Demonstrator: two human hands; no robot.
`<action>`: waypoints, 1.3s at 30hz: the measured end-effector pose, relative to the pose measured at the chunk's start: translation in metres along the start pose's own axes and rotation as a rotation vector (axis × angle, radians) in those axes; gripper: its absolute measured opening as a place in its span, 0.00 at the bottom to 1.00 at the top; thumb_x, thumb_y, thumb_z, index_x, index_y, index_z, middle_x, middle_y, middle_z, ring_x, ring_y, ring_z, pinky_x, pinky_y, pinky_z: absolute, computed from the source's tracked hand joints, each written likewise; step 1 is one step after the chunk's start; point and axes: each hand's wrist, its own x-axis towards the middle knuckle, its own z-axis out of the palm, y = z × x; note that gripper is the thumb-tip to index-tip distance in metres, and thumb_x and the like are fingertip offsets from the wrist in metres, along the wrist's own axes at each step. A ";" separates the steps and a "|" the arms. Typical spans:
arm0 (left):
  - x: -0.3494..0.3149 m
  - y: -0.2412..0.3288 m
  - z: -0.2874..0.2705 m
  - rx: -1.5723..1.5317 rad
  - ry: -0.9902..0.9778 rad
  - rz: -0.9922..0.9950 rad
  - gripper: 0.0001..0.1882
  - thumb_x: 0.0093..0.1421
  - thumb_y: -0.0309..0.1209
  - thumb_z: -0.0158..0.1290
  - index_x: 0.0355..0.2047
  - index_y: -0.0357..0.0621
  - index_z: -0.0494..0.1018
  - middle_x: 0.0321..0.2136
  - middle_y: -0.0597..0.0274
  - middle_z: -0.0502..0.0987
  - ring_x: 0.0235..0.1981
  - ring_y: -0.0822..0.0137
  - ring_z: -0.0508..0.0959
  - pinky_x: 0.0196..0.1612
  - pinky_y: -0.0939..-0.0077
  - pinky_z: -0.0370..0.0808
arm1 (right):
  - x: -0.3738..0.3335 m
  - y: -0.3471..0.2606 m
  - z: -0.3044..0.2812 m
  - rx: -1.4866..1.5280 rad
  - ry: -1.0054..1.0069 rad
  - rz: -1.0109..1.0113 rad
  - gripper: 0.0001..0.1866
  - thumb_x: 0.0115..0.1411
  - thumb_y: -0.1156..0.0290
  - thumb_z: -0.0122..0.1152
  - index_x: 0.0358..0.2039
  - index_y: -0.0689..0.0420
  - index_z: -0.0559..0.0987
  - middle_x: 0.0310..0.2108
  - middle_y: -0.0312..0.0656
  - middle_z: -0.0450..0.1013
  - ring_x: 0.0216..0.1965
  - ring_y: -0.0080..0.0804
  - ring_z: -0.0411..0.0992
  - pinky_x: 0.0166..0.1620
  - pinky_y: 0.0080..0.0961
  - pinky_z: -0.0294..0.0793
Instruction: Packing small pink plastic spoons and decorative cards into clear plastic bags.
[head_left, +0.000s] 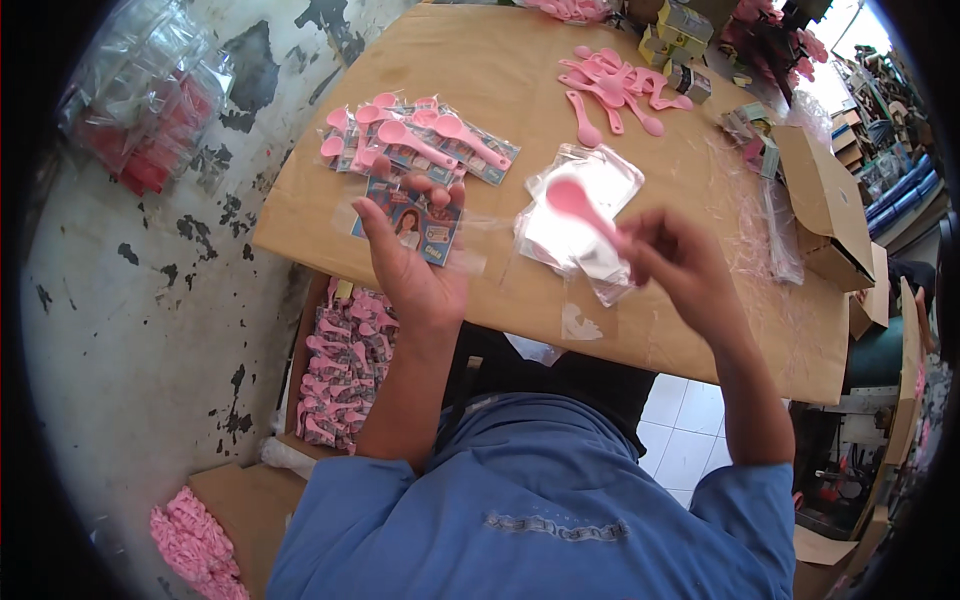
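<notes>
Plastic bags (145, 110), clear and reddish, hang at far left. Rightward, a carton (304, 365) full of packed pink spoons stands below the table edge. Bagged spoons (400, 135) lie just beyond the left hand (415, 265), half curled, a blue printed card (425, 235) against its fingers; whether they pinch it cannot be told. The right hand (675, 255) pinches a pink spoon's handle (608, 235) above clear packets (620, 170); loose spoons (605, 88) lie beyond. Brown covering spans the table (760, 330); paint peels from the left wall (150, 310); white tiles (690, 410) show beneath.
</notes>
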 end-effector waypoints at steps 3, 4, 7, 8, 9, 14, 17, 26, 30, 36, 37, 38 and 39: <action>-0.003 -0.009 0.004 0.011 -0.005 -0.016 0.28 0.72 0.54 0.47 0.62 0.49 0.65 0.38 0.64 0.76 0.37 0.69 0.77 0.55 0.57 0.77 | -0.039 0.004 0.012 0.177 -0.069 0.126 0.09 0.68 0.74 0.62 0.46 0.65 0.77 0.34 0.35 0.76 0.32 0.17 0.74 0.37 0.16 0.75; -0.006 -0.013 0.006 0.043 -0.022 -0.029 0.28 0.72 0.54 0.47 0.62 0.49 0.65 0.38 0.63 0.76 0.38 0.68 0.78 0.56 0.57 0.77 | -0.046 0.005 0.016 0.182 -0.059 0.132 0.09 0.68 0.74 0.62 0.46 0.65 0.77 0.34 0.35 0.76 0.32 0.17 0.74 0.37 0.16 0.75; -0.019 -0.024 0.014 0.050 -0.057 -0.134 0.28 0.72 0.54 0.47 0.61 0.49 0.67 0.38 0.66 0.76 0.36 0.72 0.78 0.58 0.62 0.74 | -0.053 0.008 0.035 0.216 0.001 0.081 0.09 0.68 0.76 0.61 0.47 0.66 0.77 0.37 0.37 0.77 0.34 0.18 0.75 0.39 0.16 0.76; -0.022 -0.027 0.017 0.054 -0.061 -0.141 0.28 0.72 0.54 0.47 0.61 0.49 0.67 0.38 0.66 0.76 0.36 0.72 0.78 0.58 0.62 0.74 | -0.054 0.011 0.039 0.221 0.007 0.080 0.09 0.68 0.76 0.61 0.47 0.66 0.77 0.37 0.37 0.77 0.34 0.18 0.75 0.39 0.16 0.76; -0.026 -0.028 0.019 0.061 -0.076 -0.168 0.28 0.71 0.55 0.47 0.61 0.50 0.67 0.38 0.66 0.76 0.36 0.72 0.78 0.58 0.62 0.75 | -0.054 0.014 0.042 0.221 0.046 0.060 0.09 0.68 0.76 0.61 0.47 0.66 0.77 0.38 0.38 0.77 0.35 0.18 0.75 0.40 0.17 0.77; -0.029 -0.031 0.026 0.058 -0.130 -0.214 0.29 0.71 0.56 0.47 0.62 0.50 0.65 0.38 0.66 0.75 0.36 0.72 0.77 0.57 0.62 0.75 | -0.048 0.016 0.057 0.266 0.140 -0.020 0.10 0.68 0.77 0.61 0.47 0.66 0.76 0.39 0.39 0.78 0.37 0.20 0.77 0.43 0.19 0.79; -0.035 -0.037 0.026 0.018 -0.140 -0.304 0.30 0.71 0.55 0.47 0.64 0.50 0.64 0.38 0.66 0.75 0.38 0.71 0.77 0.57 0.61 0.76 | -0.043 0.015 0.063 0.411 0.094 -0.031 0.10 0.68 0.77 0.62 0.47 0.66 0.76 0.39 0.40 0.78 0.38 0.21 0.77 0.44 0.20 0.80; -0.048 -0.048 0.024 -0.120 -0.163 -0.624 0.29 0.74 0.49 0.45 0.64 0.41 0.59 0.40 0.58 0.74 0.40 0.67 0.79 0.49 0.66 0.82 | -0.028 0.042 0.071 0.110 0.281 -0.176 0.18 0.57 0.71 0.75 0.42 0.58 0.74 0.33 0.32 0.73 0.33 0.15 0.69 0.36 0.17 0.70; -0.047 -0.046 0.027 -0.050 -0.177 -0.652 0.25 0.75 0.43 0.45 0.65 0.41 0.59 0.46 0.52 0.76 0.46 0.61 0.80 0.51 0.64 0.82 | -0.028 0.039 0.074 0.040 0.397 -0.291 0.21 0.56 0.72 0.75 0.48 0.57 0.76 0.41 0.37 0.73 0.40 0.21 0.71 0.38 0.20 0.72; -0.039 -0.041 0.033 -0.001 -0.137 -0.709 0.25 0.75 0.40 0.43 0.66 0.39 0.59 0.62 0.43 0.68 0.63 0.52 0.70 0.66 0.54 0.71 | -0.042 0.031 0.043 -0.431 0.292 -0.725 0.09 0.53 0.70 0.74 0.36 0.52 0.88 0.55 0.45 0.74 0.54 0.41 0.70 0.48 0.34 0.73; -0.037 -0.040 0.032 -0.025 -0.129 -0.739 0.25 0.75 0.39 0.43 0.66 0.39 0.59 0.64 0.42 0.66 0.66 0.51 0.68 0.68 0.53 0.68 | -0.045 0.029 0.038 -0.295 0.240 -0.734 0.08 0.54 0.70 0.74 0.35 0.53 0.88 0.56 0.46 0.74 0.54 0.41 0.70 0.49 0.35 0.72; -0.035 -0.040 0.031 -0.027 -0.130 -0.743 0.25 0.75 0.39 0.43 0.66 0.39 0.59 0.64 0.42 0.66 0.66 0.51 0.68 0.68 0.53 0.68 | -0.048 0.029 0.033 -0.159 0.188 -0.741 0.06 0.54 0.71 0.73 0.34 0.53 0.88 0.56 0.47 0.74 0.55 0.41 0.70 0.51 0.35 0.71; -0.033 -0.039 0.030 -0.010 -0.135 -0.771 0.25 0.75 0.39 0.43 0.66 0.38 0.59 0.65 0.42 0.65 0.67 0.50 0.66 0.69 0.53 0.66 | -0.049 0.033 0.028 -0.003 0.211 -0.736 0.09 0.54 0.72 0.71 0.37 0.52 0.87 0.56 0.48 0.75 0.56 0.42 0.69 0.52 0.36 0.69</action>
